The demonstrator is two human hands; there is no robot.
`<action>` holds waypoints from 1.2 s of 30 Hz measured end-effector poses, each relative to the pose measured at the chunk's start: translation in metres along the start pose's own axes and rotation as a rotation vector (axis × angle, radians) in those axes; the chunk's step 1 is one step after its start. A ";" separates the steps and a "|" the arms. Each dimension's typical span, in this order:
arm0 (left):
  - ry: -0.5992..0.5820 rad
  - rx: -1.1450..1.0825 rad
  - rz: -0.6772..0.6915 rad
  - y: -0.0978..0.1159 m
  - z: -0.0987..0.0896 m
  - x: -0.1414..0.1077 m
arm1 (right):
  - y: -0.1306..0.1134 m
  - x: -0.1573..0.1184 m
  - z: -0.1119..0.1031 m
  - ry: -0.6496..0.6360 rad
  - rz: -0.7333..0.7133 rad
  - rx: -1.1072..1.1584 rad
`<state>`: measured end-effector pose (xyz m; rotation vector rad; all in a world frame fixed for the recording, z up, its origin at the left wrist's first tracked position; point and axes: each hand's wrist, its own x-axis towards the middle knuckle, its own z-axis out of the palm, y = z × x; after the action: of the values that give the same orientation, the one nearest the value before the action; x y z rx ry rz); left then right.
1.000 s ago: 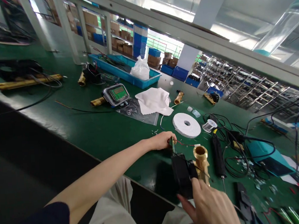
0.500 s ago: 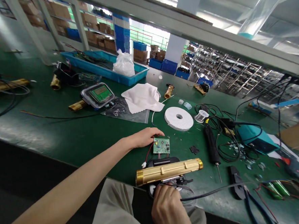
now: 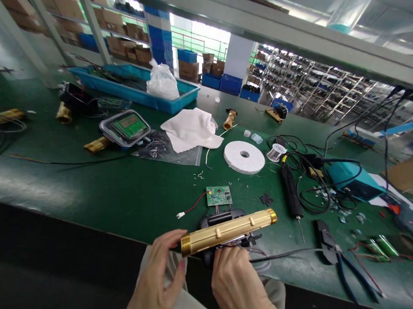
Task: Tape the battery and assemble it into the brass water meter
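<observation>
A threaded brass pipe body (image 3: 228,231) with a black housing (image 3: 207,257) under and behind it lies at the bench's front edge. My right hand (image 3: 233,274) is closed on the housing just below the pipe; its fingertips are hidden. My left hand (image 3: 164,264) is at the pipe's left threaded end, thumb and fingers apart, holding nothing; whether it touches the thread I cannot tell. Behind the housing lies a green circuit board (image 3: 219,195), joined to it by short wires. From the board a red-and-black lead runs left to a white connector (image 3: 180,215).
Right of the pipe lie a soldering iron (image 3: 291,191), blue-handled pliers (image 3: 333,249) and green battery cells (image 3: 382,247). Behind are a white tape roll (image 3: 244,157), solder spool (image 3: 276,153), white cloth (image 3: 191,130) and blue tray (image 3: 185,100). A black cable (image 3: 286,254) runs right from the housing.
My left hand has left the circuit board and come back to the pipe's left end. The red lead with its white connector now stretches further left. My right hand keeps its hold.
</observation>
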<state>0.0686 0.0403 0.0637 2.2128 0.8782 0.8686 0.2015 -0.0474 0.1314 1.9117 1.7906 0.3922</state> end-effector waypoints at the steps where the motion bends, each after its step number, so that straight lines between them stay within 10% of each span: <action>1: -0.054 0.031 0.052 0.005 0.007 -0.007 | 0.000 -0.001 0.000 -0.024 0.004 0.006; 11: -0.069 0.211 0.309 0.021 0.034 0.031 | 0.026 -0.014 0.002 0.164 -0.012 0.206; 24: -0.326 0.084 0.118 0.020 0.020 0.056 | 0.030 -0.031 0.029 0.703 0.007 0.298; 36: -0.310 0.124 0.178 0.019 0.021 0.058 | 0.035 -0.040 0.029 0.655 0.003 0.347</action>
<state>0.1238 0.0660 0.0846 2.4765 0.6089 0.5379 0.2420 -0.0917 0.1306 2.1814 2.3948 0.8303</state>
